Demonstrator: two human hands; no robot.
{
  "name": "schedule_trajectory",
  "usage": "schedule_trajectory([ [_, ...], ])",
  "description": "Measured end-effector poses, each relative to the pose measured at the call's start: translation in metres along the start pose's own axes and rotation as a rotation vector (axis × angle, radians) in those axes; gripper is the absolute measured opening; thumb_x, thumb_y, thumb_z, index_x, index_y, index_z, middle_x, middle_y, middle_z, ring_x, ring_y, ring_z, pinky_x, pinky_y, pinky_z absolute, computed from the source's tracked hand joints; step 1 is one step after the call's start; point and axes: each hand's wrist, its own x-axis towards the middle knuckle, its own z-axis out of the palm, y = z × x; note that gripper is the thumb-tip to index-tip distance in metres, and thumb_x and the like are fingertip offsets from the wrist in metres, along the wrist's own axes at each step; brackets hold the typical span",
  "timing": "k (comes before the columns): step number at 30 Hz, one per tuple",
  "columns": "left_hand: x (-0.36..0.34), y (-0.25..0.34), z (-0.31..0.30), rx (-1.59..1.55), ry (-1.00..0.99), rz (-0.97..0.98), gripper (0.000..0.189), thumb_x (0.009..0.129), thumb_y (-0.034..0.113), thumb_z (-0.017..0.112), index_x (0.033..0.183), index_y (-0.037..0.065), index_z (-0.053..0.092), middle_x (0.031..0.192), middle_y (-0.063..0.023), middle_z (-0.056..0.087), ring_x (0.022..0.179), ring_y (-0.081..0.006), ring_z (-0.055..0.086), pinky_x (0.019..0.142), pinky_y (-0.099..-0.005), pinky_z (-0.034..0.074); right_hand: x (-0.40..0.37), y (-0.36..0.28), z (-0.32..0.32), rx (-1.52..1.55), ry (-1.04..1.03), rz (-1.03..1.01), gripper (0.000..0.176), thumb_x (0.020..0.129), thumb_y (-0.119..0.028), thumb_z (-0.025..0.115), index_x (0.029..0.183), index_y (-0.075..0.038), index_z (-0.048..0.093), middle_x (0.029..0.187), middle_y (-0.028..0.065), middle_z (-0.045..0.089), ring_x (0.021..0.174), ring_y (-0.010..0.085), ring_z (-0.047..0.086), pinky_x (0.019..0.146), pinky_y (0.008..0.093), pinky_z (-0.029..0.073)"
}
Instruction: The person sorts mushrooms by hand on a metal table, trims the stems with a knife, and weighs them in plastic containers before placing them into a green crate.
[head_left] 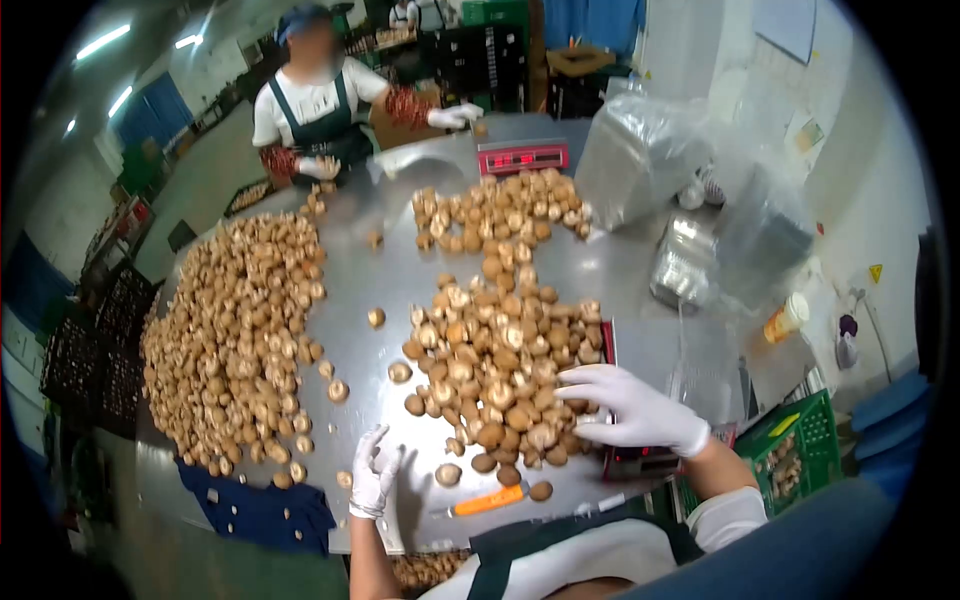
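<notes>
Brown mushrooms lie in heaps on a steel table (395,270). My right hand (628,405), in a white glove, rests flat with spread fingers on the near heap of mushrooms (500,370), beside a red-edged scale (640,462). My left hand (374,475), also gloved, hovers at the table's near edge with fingers apart, close to a few loose mushrooms (449,474); it holds nothing that I can see. An orange-handled knife (487,501) lies on the table between my hands.
A larger mushroom heap (235,340) covers the left side and another pile (500,210) lies farther back. A person in an apron with white gloves (310,110) works at the far end by a second red scale (523,156). Plastic bags (650,160) and a green crate (800,450) stand at right.
</notes>
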Motion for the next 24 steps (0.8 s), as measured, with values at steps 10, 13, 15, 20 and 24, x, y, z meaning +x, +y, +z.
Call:
schedule_trajectory([
  [10,-0.102,0.019,0.098,0.383,0.081,0.181,0.026,0.072,0.014,0.072,0.094,0.005,0.061,0.085,-0.0120,0.059,0.082,-0.0288,0.057,0.076,-0.0373,0.047,-0.129,0.003,0.066,0.269,-0.009,0.436,0.035,0.078,-0.017,0.063,0.109,-0.001,0.058,0.104,0.0162,0.060,0.098,0.0307,0.057,0.088,0.0367,0.045],
  [13,-0.098,0.007,0.131,0.611,-0.104,0.214,0.047,0.068,0.020,0.071,0.112,0.008,0.057,0.103,-0.0099,0.056,0.093,-0.0312,0.052,0.082,-0.0397,0.043,-0.134,0.011,0.109,0.218,-0.127,0.381,0.037,0.081,-0.024,0.060,0.110,-0.002,0.058,0.104,0.0162,0.061,0.099,0.0304,0.057,0.087,0.0379,0.044],
  [15,-0.095,0.000,0.143,0.691,-0.113,0.223,0.048,0.069,0.019,0.069,0.115,0.010,0.056,0.105,-0.0092,0.056,0.094,-0.0308,0.052,0.081,-0.0396,0.043,-0.132,0.018,0.133,0.160,-0.148,0.273,0.033,0.081,-0.024,0.058,0.107,-0.003,0.058,0.098,0.0140,0.060,0.094,0.0302,0.057,0.084,0.0389,0.045],
  [20,-0.092,-0.013,0.140,0.709,-0.212,0.237,0.038,0.070,0.015,0.063,0.108,0.014,0.061,0.096,-0.0055,0.059,0.091,-0.0272,0.053,0.080,-0.0400,0.042,-0.119,0.024,0.159,0.173,-0.118,0.198,0.032,0.080,-0.023,0.058,0.106,-0.004,0.057,0.094,0.0115,0.058,0.091,0.0293,0.055,0.081,0.0397,0.044],
  [24,-0.104,-0.005,0.106,0.734,-0.152,0.188,0.033,0.067,0.013,0.066,0.099,0.014,0.062,0.089,-0.0056,0.058,0.088,-0.0272,0.053,0.078,-0.0402,0.042,-0.108,0.030,0.170,0.024,-0.155,0.119,0.031,0.079,-0.021,0.058,0.106,-0.008,0.056,0.106,0.0098,0.054,0.098,0.0286,0.052,0.084,0.0390,0.043],
])
